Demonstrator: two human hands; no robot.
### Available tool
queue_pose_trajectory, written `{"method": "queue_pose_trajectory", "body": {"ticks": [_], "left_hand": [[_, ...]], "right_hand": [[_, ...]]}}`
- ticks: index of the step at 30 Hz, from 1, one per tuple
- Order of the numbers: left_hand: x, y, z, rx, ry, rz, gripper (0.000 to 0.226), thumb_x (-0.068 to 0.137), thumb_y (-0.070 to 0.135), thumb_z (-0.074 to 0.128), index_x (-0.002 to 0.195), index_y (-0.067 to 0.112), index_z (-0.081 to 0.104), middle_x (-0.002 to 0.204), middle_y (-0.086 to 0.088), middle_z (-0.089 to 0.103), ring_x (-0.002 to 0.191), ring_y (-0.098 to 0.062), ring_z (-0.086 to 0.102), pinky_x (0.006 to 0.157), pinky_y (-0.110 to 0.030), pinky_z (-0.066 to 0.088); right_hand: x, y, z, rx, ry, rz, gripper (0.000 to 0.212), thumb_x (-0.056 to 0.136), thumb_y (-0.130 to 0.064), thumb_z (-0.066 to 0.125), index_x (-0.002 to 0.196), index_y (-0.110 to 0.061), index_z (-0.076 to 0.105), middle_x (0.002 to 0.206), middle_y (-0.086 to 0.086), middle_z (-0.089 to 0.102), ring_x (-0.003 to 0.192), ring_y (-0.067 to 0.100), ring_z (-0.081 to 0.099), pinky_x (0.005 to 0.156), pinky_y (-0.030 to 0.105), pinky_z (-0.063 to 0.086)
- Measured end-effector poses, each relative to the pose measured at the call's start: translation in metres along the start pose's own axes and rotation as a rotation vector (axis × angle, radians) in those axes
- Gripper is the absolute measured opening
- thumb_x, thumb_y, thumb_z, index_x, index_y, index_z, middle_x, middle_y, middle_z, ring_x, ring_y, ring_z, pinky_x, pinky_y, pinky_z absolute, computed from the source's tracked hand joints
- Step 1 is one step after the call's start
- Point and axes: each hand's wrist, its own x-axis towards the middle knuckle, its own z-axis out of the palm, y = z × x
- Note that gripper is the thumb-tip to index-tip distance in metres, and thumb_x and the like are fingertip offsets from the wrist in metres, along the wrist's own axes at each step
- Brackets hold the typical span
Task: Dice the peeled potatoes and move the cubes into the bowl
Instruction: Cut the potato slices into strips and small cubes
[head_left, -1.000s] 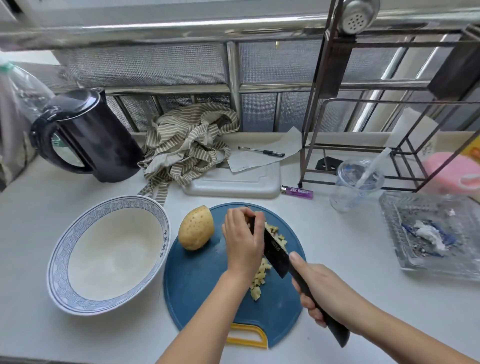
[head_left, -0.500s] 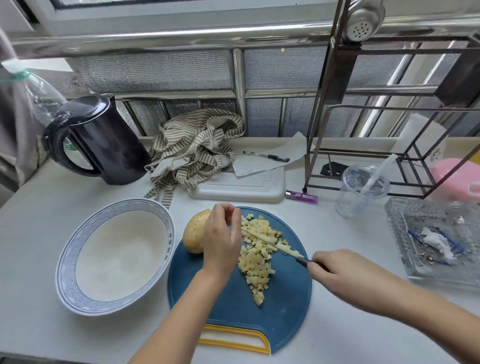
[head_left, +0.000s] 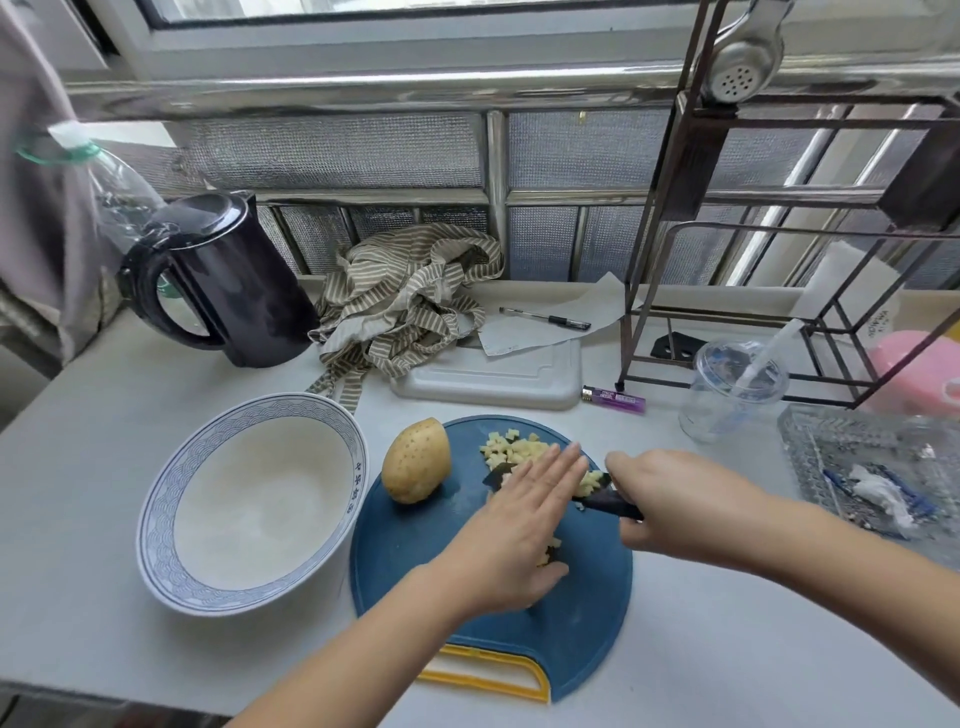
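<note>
Left hand (head_left: 519, 525): fingers (head_left: 553, 470) straight and together, laid flat on the potato cubes (head_left: 511, 449) mid cutting board (head_left: 415, 571). Probably pinning them against the blade. Right hand (head_left: 670, 499): fingers curled round the handle of the knife (head_left: 605, 503), blade low and nearly flat on the board under the pile, so likely used as a scoop. Whole potato (head_left: 415, 461) is on the board's left part, uncut. Bowl (head_left: 249, 509) is just left of the board, no cubes in it yet.
</note>
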Motion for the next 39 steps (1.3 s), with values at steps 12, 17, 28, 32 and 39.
{"method": "queue_pose_trajectory", "body": {"ticks": [12, 17, 28, 32, 39], "left_hand": [[0.013, 0.007, 0.001, 0.056, 0.006, -0.123, 0.097, 0.083, 0.041, 0.070, 0.149, 0.044, -0.001, 0.153, 0.005, -0.036, 0.139, -0.020, -0.037, 0.111, -0.036, -0.024], [0.013, 0.007, 0.007, 0.094, 0.058, -0.151, 0.098, 0.081, 0.043, 0.071, 0.147, 0.043, -0.002, 0.156, 0.003, -0.030, 0.141, -0.022, -0.033, 0.112, -0.039, -0.021], [-0.003, -0.007, 0.034, 0.079, 0.095, -0.273, 0.104, 0.075, 0.054, 0.071, 0.150, 0.045, 0.000, 0.157, 0.002, -0.025, 0.139, -0.019, -0.037, 0.109, -0.038, -0.024], [-0.009, -0.024, 0.038, 0.111, 0.060, -0.310, 0.098, 0.080, 0.056, 0.064, 0.149, 0.044, -0.005, 0.152, 0.004, -0.036, 0.137, -0.020, -0.040, 0.109, -0.036, -0.028], [-0.011, -0.032, 0.044, 0.080, 0.092, -0.338, 0.097, 0.070, 0.080, 0.029, 0.152, 0.033, 0.012, 0.156, 0.001, -0.027, 0.140, -0.017, -0.034, 0.110, -0.034, -0.028]], "right_hand": [[-0.004, -0.004, -0.008, -0.198, 0.014, -0.031, 0.009, 0.091, -0.018, 0.043, 0.095, -0.018, 0.035, 0.101, 0.005, 0.063, 0.090, 0.029, 0.060, 0.045, 0.027, 0.019], [-0.010, -0.006, -0.012, -0.196, 0.018, -0.018, 0.009, 0.091, -0.018, 0.043, 0.097, -0.018, 0.036, 0.101, 0.005, 0.064, 0.089, 0.030, 0.060, 0.048, 0.031, 0.024], [-0.027, -0.005, -0.007, -0.225, 0.007, -0.008, 0.008, 0.090, -0.017, 0.043, 0.093, -0.016, 0.036, 0.070, 0.000, 0.039, 0.070, 0.029, 0.042, 0.044, 0.030, 0.019], [-0.034, -0.002, -0.007, -0.198, -0.013, 0.012, 0.008, 0.092, -0.018, 0.042, 0.094, -0.017, 0.034, 0.068, -0.003, 0.033, 0.070, 0.028, 0.042, 0.045, 0.031, 0.024], [-0.056, 0.011, -0.005, -0.163, -0.041, 0.092, 0.012, 0.092, -0.025, 0.042, 0.091, -0.020, 0.031, 0.069, -0.004, 0.035, 0.073, 0.027, 0.044, 0.045, 0.029, 0.022]]}}
